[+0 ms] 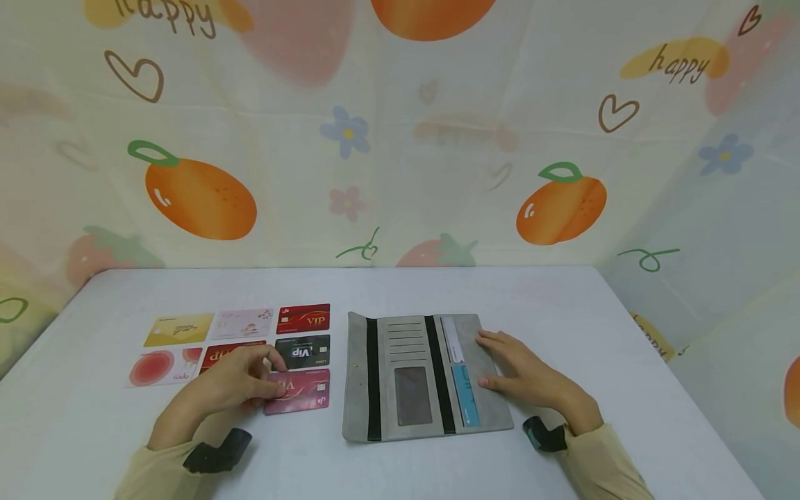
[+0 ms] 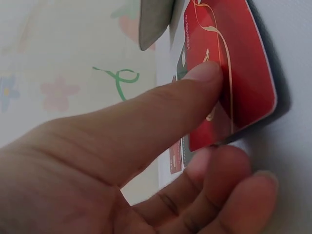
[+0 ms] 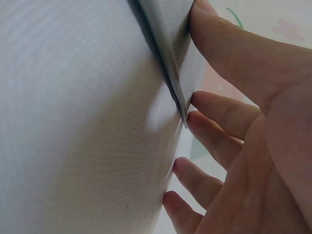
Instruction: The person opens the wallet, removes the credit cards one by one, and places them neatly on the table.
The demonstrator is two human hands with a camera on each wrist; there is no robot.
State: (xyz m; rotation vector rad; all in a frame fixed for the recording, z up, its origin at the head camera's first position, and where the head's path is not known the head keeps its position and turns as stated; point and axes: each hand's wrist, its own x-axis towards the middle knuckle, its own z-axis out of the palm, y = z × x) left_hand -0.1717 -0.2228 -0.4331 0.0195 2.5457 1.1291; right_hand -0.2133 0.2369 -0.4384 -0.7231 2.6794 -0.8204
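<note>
My left hand pinches the left end of a red VIP card in the head view. In the left wrist view the thumb lies on the face of the card and the fingertips sit at its edge, with a shadow under its side. To the right, a grey wallet lies opened flat, with black straps, a clear window and a white and a blue card in its right panel. My right hand rests at the wallet's right edge, fingers extended, thumb on the panel.
Left of the wallet, more cards lie in rows: a yellow card, a pale pink card, a red VIP card, a black Vip card and a fruit-print card. Another red card is partly behind the left hand.
</note>
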